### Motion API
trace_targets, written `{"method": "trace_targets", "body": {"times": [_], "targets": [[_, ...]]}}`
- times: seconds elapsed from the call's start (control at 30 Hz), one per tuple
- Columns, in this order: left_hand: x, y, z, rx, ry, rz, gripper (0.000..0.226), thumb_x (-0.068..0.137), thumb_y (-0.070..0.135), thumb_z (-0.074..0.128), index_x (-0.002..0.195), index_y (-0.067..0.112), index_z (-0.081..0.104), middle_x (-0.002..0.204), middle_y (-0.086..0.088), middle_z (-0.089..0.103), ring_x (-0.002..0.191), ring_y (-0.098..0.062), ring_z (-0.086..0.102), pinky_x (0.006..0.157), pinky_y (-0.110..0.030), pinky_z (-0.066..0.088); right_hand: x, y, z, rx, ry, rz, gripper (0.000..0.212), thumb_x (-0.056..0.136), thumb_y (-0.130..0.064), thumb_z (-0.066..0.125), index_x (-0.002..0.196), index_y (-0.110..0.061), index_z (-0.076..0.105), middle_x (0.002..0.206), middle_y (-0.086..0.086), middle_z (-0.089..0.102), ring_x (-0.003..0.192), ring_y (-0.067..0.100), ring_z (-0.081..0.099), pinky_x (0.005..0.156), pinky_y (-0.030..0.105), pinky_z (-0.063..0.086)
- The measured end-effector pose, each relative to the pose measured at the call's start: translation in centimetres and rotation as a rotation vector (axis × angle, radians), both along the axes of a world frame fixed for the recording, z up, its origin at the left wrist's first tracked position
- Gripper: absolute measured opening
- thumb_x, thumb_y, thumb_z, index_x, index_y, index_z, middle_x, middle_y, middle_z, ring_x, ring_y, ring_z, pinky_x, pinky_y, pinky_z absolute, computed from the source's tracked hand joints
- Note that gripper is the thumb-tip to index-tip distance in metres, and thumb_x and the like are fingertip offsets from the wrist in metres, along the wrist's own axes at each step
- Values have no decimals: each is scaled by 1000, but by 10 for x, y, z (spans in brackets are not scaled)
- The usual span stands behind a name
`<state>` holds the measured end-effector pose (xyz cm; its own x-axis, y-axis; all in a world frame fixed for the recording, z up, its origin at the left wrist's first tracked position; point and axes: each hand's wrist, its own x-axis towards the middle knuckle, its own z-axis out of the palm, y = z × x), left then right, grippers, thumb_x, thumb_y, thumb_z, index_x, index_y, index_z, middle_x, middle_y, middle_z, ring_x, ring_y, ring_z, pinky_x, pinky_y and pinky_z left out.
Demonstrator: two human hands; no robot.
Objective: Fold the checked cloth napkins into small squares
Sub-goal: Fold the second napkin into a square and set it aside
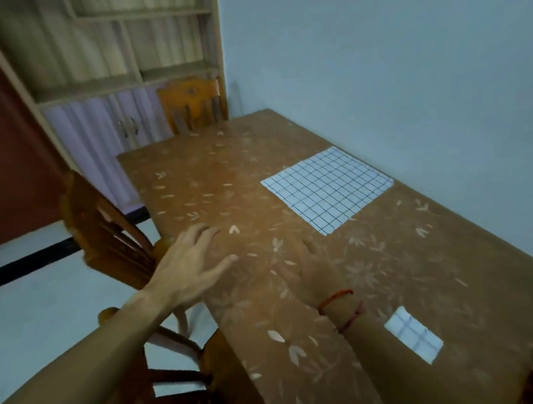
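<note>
A white napkin with a dark check (327, 187) lies spread flat on the brown flowered table (216, 179), toward the far side near the wall. A second checked napkin (413, 334), folded into a small square, lies close to me on the right. My left hand (191, 263) is stretched over the table's left part, fingers spread and holding nothing. My right hand (312, 268), with red thread bands at the wrist, lies with straight fingers over the tabletop between the two napkins, short of the flat one.
A wooden chair (111, 238) stands at the table's left side and another chair (193, 102) at its far end. Shelves and a curtained cabinet (110, 64) fill the back left. A pale wall (394, 68) runs along the table's right side.
</note>
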<state>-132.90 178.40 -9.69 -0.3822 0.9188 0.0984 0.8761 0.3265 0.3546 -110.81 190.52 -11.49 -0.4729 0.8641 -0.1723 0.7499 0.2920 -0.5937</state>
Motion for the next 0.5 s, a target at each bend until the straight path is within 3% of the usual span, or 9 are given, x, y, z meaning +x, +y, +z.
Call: {"method": "trace_targets", "body": {"times": [0.07, 0.13, 0.37, 0.5], "targets": [[-16, -22, 5, 2, 35, 80, 77, 87, 72, 38, 144, 20, 38, 145, -2, 38, 131, -19, 37, 107, -34, 35, -35, -9, 10, 264, 79, 213, 50, 82, -54, 44, 122, -26, 50, 111, -2, 54, 94, 16, 52, 86, 30, 49], [-21, -42, 11, 6, 50, 149, 76, 87, 71, 38, 144, 20, 39, 145, -2, 37, 132, -20, 36, 107, -34, 35, -60, -16, 14, 312, 48, 328, 55, 82, -61, 41, 130, -34, 41, 118, -6, 52, 107, 16, 51, 94, 35, 44], [-56, -127, 30, -10, 103, 391, 85, 81, 78, 28, 143, 20, 41, 146, -3, 39, 133, -23, 37, 107, -40, 38, -122, -55, 23, 250, 38, 483, 65, 79, -71, 32, 137, -42, 29, 139, -4, 42, 130, 22, 40, 102, 46, 41], [-72, -163, 28, -32, 105, 489, 89, 78, 82, 24, 144, 24, 40, 151, -7, 36, 138, -26, 33, 111, -48, 35, -147, -75, 26, 283, 41, 551, 64, 82, -67, 37, 139, -38, 30, 135, -2, 45, 126, 21, 42, 105, 47, 37]]}}
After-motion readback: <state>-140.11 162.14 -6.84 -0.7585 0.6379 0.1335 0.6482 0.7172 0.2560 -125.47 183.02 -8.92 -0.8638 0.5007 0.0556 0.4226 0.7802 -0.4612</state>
